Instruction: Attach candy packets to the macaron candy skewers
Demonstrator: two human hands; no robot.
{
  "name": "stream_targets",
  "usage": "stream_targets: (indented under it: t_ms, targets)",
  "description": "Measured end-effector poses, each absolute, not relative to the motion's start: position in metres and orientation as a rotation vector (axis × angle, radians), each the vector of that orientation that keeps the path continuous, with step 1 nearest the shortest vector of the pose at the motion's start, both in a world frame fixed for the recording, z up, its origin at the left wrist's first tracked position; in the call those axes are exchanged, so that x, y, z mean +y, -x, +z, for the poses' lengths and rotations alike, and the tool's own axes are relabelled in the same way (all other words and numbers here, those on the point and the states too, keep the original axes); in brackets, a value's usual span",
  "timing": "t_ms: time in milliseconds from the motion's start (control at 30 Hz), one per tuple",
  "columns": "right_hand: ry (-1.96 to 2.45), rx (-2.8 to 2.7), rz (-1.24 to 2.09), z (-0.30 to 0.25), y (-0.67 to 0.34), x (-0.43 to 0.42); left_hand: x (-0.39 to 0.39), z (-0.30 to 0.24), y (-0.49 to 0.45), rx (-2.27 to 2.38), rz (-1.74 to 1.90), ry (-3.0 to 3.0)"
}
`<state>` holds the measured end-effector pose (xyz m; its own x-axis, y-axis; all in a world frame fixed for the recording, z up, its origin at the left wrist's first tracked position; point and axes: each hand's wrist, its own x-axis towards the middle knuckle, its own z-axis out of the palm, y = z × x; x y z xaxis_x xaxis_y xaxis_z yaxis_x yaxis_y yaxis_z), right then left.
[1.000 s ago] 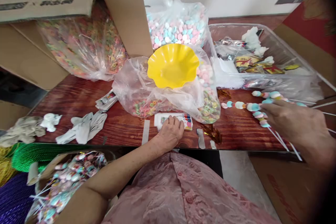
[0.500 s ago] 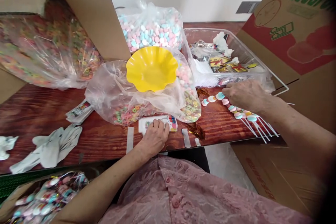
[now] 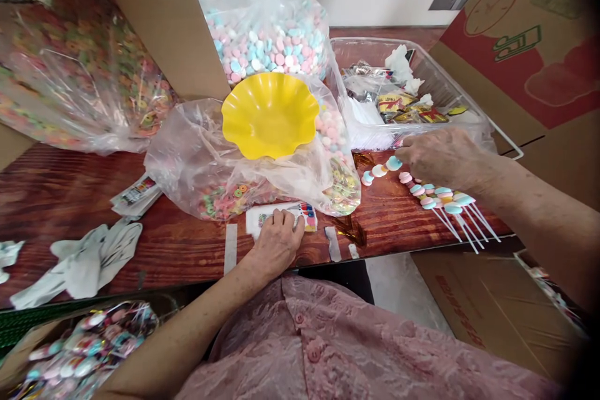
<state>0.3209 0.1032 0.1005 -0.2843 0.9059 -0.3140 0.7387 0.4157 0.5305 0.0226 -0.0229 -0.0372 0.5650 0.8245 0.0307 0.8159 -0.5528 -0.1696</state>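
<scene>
My left hand (image 3: 277,240) rests on a small white packet with coloured print (image 3: 307,214) near the table's front edge, fingers curled over it. My right hand (image 3: 438,156) reaches across the right side of the table, fingers bent down onto a bunch of candy skewers (image 3: 434,194); pastel sweets are threaded on white sticks that fan out toward the table edge. A yellow scalloped bowl (image 3: 269,114) sits on top of a clear bag of ring-shaped sweets (image 3: 225,197) in the middle.
A bag of pastel round sweets (image 3: 269,44) stands behind the bowl. A clear plastic tray (image 3: 450,90) with wrappers lies at the back right. Cardboard boxes (image 3: 159,19) flank both sides. White gloves (image 3: 89,259) lie front left. A box of wrapped candy skewers (image 3: 84,350) sits below.
My view swung right, then steadied. My right hand drew the candy skewers in from the far right and set them down on the table. My left hand stayed on the packet.
</scene>
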Motion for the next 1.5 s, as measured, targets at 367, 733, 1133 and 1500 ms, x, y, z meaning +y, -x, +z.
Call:
stream_targets:
  t_ms: [367, 733, 1133, 1500]
  targets:
    - [-1.419, 2.113, 0.315, 0.087, -0.325, 0.109, -0.025, -0.044, -0.022, -1.385, 0.029, 2.608]
    - [-1.360, 2.176, 0.316, 0.078, -0.328, 0.106, -0.022, -0.039, -0.025, -1.413, 0.022, 2.635]
    - [-1.095, 2.020, 0.322, 0.090, -0.292, 0.130, -0.018, -0.032, -0.031, -1.438, 0.122, 2.645]
    - [-1.129, 2.041, 0.344, 0.086, -0.289, 0.125, -0.014, -0.042, -0.011, -1.478, -0.112, 2.743]
